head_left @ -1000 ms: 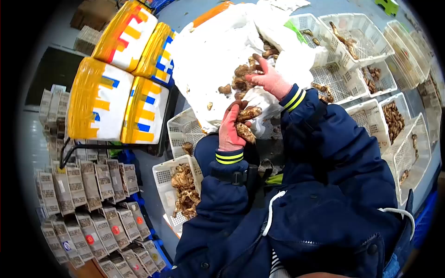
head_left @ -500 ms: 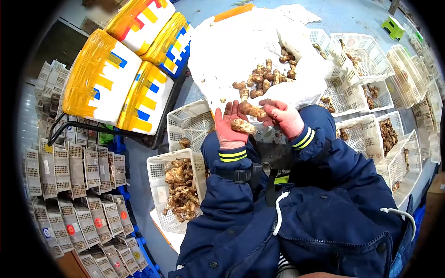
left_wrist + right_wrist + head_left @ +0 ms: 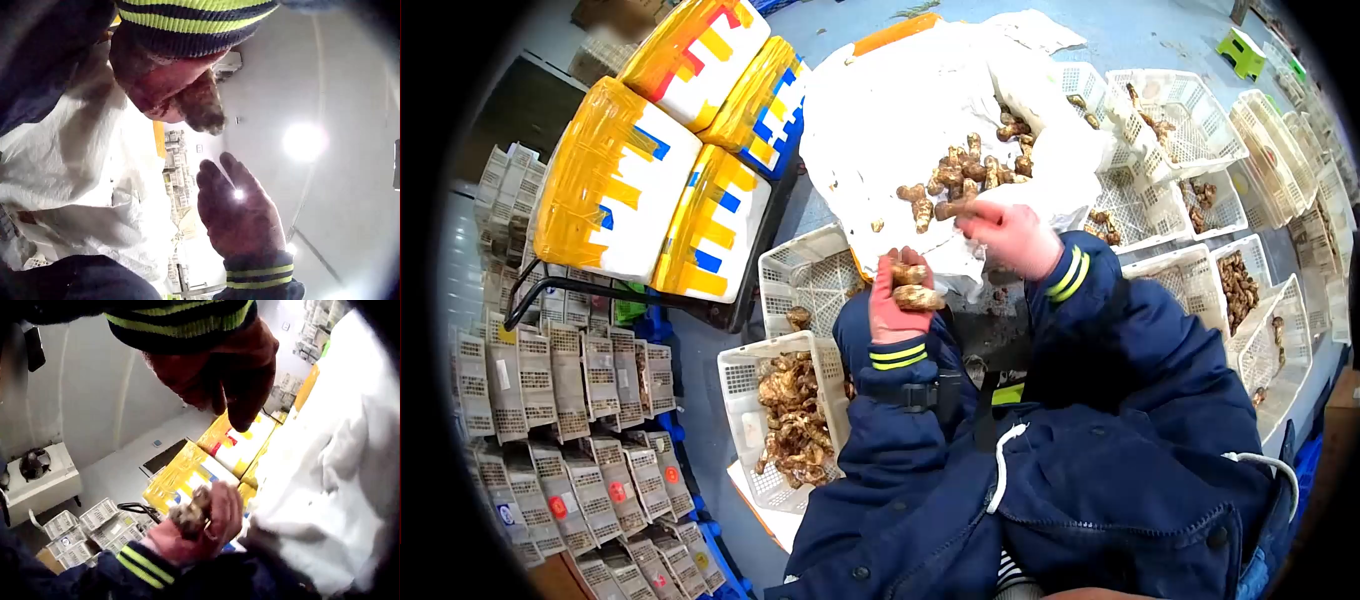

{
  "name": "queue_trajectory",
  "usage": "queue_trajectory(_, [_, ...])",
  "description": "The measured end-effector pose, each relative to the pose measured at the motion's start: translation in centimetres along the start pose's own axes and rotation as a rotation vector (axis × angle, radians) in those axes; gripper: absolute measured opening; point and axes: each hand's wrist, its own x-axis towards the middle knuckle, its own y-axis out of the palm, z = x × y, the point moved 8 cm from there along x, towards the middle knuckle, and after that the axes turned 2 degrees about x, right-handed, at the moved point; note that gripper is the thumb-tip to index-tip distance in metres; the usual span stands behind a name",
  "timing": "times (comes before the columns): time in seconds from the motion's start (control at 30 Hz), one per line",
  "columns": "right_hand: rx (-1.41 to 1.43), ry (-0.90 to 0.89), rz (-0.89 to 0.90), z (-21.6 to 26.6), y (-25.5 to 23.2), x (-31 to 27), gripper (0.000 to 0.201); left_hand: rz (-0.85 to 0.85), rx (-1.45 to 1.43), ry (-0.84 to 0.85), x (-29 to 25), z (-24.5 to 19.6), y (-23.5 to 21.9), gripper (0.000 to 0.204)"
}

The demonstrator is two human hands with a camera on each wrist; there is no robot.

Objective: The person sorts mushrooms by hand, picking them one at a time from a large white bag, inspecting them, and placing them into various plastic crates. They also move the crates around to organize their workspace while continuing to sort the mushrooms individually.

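A: Status of the left hand (image 3: pixel 897 300)?

B: It is gloved in pink, palm up, fingers curled round two brown mushrooms (image 3: pixel 912 286) lying in the palm. It sits just below the near edge of the white sheet (image 3: pixel 880 110). The right wrist view confirms the mushrooms cupped in that glove.

A: And the right hand (image 3: pixel 1012 238)?

B: It is over the near edge of the same sheet, beside the mushroom pile (image 3: pixel 970 172). One mushroom projects from its fingertips toward the pile, so it appears to be pinched; the hold itself is blurred in the head view.

A: Surroundings?

B: A white basket (image 3: pixel 745 385) of mushrooms stands on the person's left. Further white baskets (image 3: pixel 1200 270) stand on the right. Yellow-taped boxes (image 3: pixel 615 180) are stacked on the far left.
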Motion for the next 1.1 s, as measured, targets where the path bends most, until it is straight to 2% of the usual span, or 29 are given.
queue_trajectory(0.03, [0.097, -0.139, -0.034, -0.1, -1.1, 1.9, 0.026, -0.011, -0.003, 0.009, 0.0, -0.9, 0.1, 0.025])
queue_trajectory(0.07, [0.004, -0.093, 0.001, 0.2, -2.3, 3.4, 0.025, -0.008, -0.017, 0.022, -0.5, -1.3, 1.0, 0.027])
queue_trajectory(0.1, [-0.202, -0.011, 0.081, 0.4, -3.1, 5.1, 0.027, -0.006, -0.033, 0.035, -1.1, -1.6, 1.9, 0.029])
queue_trajectory(0.13, [-0.316, -0.03, 0.114, 1.7, -3.8, 6.4, 0.026, -0.02, -0.018, 0.045, -1.1, -2.0, 2.0, 0.032])
queue_trajectory(0.17, [-0.357, -0.087, 0.144, 0.8, -3.6, 8.6, 0.026, -0.072, 0.01, 0.102, -1.3, -2.1, 2.5, 0.033])
queue_trajectory(0.23, [-0.5, -0.056, 0.242, 1.5, -2.9, 11.8, 0.028, 0.098, -0.013, 0.079, 0.4, -2.3, 1.8, 0.032])
queue_trajectory(0.27, [-0.54, -0.055, 0.283, 0.8, -2.1, 13.9, 0.029, 0.129, 0.02, 0.063, 0.6, -2.3, 1.9, 0.029])
queue_trajectory(0.3, [-0.579, -0.053, 0.321, 0.4, -1.1, 15.5, 0.031, 0.04, -0.066, 0.037, 0.1, -1.9, 2.3, 0.024])
queue_trajectory(0.33, [-0.644, -0.059, 0.33, 0.0, 0.0, 16.9, 0.032, 0.052, -0.106, 0.0, 0.4, -1.7, 2.1, 0.023])
queue_trajectory(0.4, [-0.71, 0.062, 0.489, -2.8, 3.9, 19.8, 0.036, 0.068, -0.151, -0.064, 0.9, -1.3, 1.6, 0.022])
queue_trajectory(0.43, [-0.724, 0.09, 0.547, -4.1, 6.0, 20.7, 0.038, 0.176, -0.086, -0.095, 1.1, -1.4, 1.8, 0.022])
queue_trajectory(0.5, [-0.91, 0.096, 0.679, -6.2, 10.2, 21.2, 0.044, 0.089, -0.1, -0.043, 1.1, -2.0, 1.7, 0.025])
queue_trajectory(0.57, [-1.058, 0.024, 0.668, -9.1, 13.4, 20.8, 0.05, 0.028, -0.212, -0.049, 1.4, -2.2, 1.3, 0.026])
queue_trajectory(0.63, [-1.329, -0.096, 0.88, -12.3, 16.7, 19.8, 0.053, -0.013, -0.201, 0.032, 1.2, -3.0, 1.1, 0.027])
queue_trajectory(0.7, [-1.287, -0.069, 0.845, -13.2, 16.9, 19.8, 0.049, -0.025, -0.199, 0.03, 1.0, -3.0, 1.1, 0.028])
queue_trajectory(0.77, [-1.119, -0.121, 0.715, -12.3, 16.2, 20.9, 0.046, 0.017, -0.108, 0.067, 1.1, -3.4, 1.5, 0.028])
queue_trajectory(0.8, [-0.861, 0.081, 0.65, -7.3, 13.6, 19.7, 0.039, -0.024, -0.101, 0.061, 1.0, -3.3, 1.2, 0.028])
queue_trajectory(0.83, [-0.438, 0.248, 0.632, -7.7, 12.3, 19.8, 0.038, -0.016, -0.103, 0.061, 0.9, -3.4, 1.3, 0.028])
queue_trajectory(0.87, [0.312, 0.321, 0.69, -7.8, 11.6, 19.3, 0.043, -0.023, -0.104, 0.071, 0.9, -3.4, 1.2, 0.027])
queue_trajectory(0.9, [0.72, 0.304, 0.565, -5.9, 10.0, 18.3, 0.049, -0.027, -0.102, 0.075, 1.0, -3.4, 1.2, 0.027])
queue_trajectory(0.93, [0.918, 0.403, 0.52, -5.1, 7.5, 16.3, 0.048, 0.003, -0.055, 0.082, 1.1, -3.5, 1.3, 0.026])
queue_trajectory(0.97, [1.066, 0.408, 0.494, -3.8, 6.0, 14.3, 0.05, -0.02, -0.077, 0.084, 1.0, -3.3, 1.3, 0.027])
queue_trajectory(1.03, [1.227, 0.304, 0.485, -4.0, 4.2, 11.6, 0.056, 0.004, -0.045, 0.083, 1.3, -3.0, 1.1, 0.027])
queue_trajectory(1.1, [1.177, 0.228, 0.41, -3.0, 3.2, 8.9, 0.062, -0.017, 0.048, 0.096, 1.0, -2.5, 1.5, 0.027])
